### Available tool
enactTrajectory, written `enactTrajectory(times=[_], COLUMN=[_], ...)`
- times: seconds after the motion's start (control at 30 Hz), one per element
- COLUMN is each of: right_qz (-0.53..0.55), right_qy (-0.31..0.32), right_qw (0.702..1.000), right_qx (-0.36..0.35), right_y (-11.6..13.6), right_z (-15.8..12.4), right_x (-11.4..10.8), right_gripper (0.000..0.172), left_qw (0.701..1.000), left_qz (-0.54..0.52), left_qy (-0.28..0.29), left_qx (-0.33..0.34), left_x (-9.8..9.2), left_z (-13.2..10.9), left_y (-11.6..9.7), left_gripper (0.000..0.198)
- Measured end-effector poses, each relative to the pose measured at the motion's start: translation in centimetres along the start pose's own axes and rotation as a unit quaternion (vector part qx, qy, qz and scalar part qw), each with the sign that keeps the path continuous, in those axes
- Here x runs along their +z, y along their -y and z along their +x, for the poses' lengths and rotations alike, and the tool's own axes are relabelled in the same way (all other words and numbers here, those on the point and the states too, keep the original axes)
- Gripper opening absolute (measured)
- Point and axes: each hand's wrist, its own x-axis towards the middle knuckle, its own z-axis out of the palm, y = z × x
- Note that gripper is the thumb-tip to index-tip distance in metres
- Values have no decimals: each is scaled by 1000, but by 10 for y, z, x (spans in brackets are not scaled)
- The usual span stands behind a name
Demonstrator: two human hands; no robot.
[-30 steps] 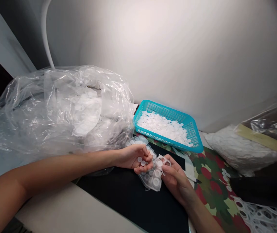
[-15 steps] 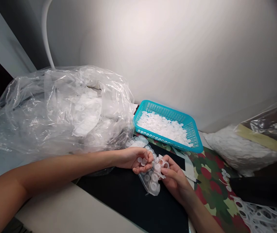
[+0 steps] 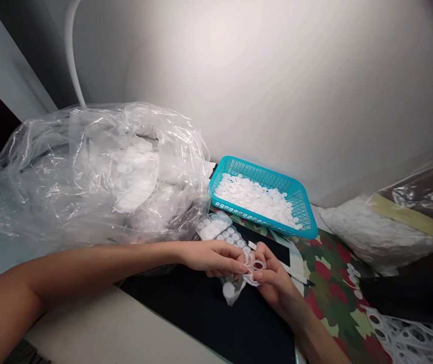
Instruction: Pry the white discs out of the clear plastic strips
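Between my two hands is a small translucent plastic piece with round rings (image 3: 257, 265). My right hand (image 3: 273, 275) grips its right side between thumb and fingers. The fingertips of my left hand (image 3: 216, 258) are closed on its left side; that palm faces down, so whatever lies inside it is hidden. Beneath both hands rests a clear tray with round wells (image 3: 235, 236), partly covered by my left hand. Small white discs (image 3: 213, 228) lie at its far end, and a round white disc (image 3: 228, 289) shows at its near end.
A turquoise basket (image 3: 307, 222) of white discs stands at the back. A large clear bag (image 3: 49, 187) of white pieces fills the left. To the right are another filled bag (image 3: 376, 227) and a heap of ringed plastic scraps (image 3: 409, 331). A black mat (image 3: 201, 313) lies underneath.
My left hand has turned from palm-up, with white discs showing in it, to palm-down, and moved right onto the ringed piece. My right hand stays nearly in place.
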Motion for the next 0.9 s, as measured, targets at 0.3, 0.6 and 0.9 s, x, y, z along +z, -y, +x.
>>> enactTrajectory(times=[0.3,0.6,0.9], right_qz=[91,126,92], right_qy=[-36,-124,-95], right_qw=[995,984,991], right_qx=[15,-6,-15], right_y=[6,11,9], right_z=[-3,-2,1], right_x=[-1,-14,-7], right_gripper=[23,18,20], left_qw=[992,976,979], left_qz=[-119,-218,-203], left_qy=[17,0,11], left_qx=[-32,25,11], left_x=[-6,-23,-23], left_z=[7,5,9], left_y=[0,1,6], left_gripper=[17,10,11])
